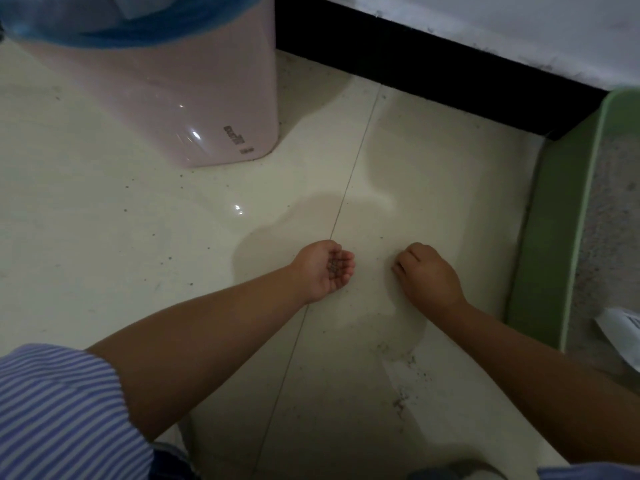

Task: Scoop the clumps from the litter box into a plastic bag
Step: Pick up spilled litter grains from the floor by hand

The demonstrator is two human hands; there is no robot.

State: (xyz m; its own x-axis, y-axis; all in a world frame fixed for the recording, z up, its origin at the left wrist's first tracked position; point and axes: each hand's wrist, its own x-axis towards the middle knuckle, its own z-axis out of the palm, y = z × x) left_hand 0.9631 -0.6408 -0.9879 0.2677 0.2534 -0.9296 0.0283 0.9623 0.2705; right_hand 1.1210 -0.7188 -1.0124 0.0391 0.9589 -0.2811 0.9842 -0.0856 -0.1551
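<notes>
My left hand (328,268) lies palm up on the tiled floor, fingers cupped around a small heap of dark litter grains (335,265). A little to its right, my right hand (427,277) is knuckles up with its fingers curled and its fingertips down at the floor; anything under them is hidden. The green litter box (550,244) stands at the right edge, with grey litter (609,216) inside. At the top left is a pink bin (180,98) lined with a blue plastic bag (114,32).
Loose litter grains (403,396) are scattered over the floor near my right forearm and around the bin. A white object with print (620,330) lies in the litter box. A black skirting board (433,67) runs along the wall behind.
</notes>
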